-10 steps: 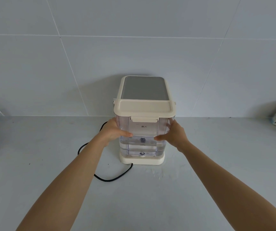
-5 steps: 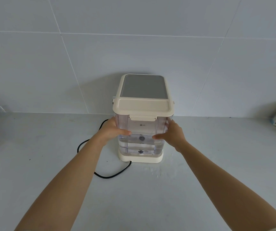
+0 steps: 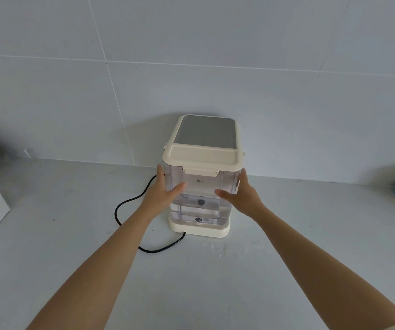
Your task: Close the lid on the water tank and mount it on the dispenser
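Water tank (image 3: 201,186), clear plastic and partly filled, stands upright on the cream base of the dispenser (image 3: 199,228), against the far tiled wall (image 3: 191,55). Its cream lid (image 3: 202,158) lies flat and shut on top, front clip down. The left hand (image 3: 165,190) presses the tank's left wall with fingers straight and thumb across the front; the right hand (image 3: 240,194) mirrors it on the right wall, so the tank is grasped between two flat palms. A black cord (image 3: 129,206) loops over the grey counter (image 3: 72,234) on the left.
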A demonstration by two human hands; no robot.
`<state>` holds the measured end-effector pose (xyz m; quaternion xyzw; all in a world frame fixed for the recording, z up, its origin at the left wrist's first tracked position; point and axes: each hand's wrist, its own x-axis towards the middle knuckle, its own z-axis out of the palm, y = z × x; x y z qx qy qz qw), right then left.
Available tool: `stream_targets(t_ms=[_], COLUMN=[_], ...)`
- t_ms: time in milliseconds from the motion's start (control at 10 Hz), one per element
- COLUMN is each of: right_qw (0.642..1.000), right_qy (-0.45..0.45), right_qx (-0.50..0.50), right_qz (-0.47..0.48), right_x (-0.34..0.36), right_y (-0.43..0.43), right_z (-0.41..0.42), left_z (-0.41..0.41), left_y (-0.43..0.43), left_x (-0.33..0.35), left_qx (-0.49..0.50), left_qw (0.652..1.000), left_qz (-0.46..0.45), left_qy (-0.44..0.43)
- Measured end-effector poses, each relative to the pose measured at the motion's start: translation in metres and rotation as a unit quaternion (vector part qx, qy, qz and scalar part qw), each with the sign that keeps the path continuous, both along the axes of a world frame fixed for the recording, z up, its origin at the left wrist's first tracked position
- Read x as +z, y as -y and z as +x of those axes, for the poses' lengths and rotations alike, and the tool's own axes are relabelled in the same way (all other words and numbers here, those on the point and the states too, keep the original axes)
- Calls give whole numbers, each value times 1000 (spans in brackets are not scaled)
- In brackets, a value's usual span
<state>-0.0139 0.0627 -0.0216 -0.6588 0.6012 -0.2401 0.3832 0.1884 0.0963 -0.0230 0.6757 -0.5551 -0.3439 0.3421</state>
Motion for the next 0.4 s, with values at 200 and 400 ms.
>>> stream_targets(t_ms=[200, 400], right_qw=[999, 984], right_qy=[3, -76], right_qx=[35, 53], right_qz=[-33, -150], right_x=[29, 69], right_y=[1, 9], right_z=[-20, -36], left_z=[-9, -29], left_y=[-3, 15], left_x=[33, 81], left_qx=[29, 17], left_qw=[986, 938], left_qz=[-116, -181], left_qy=[115, 293])
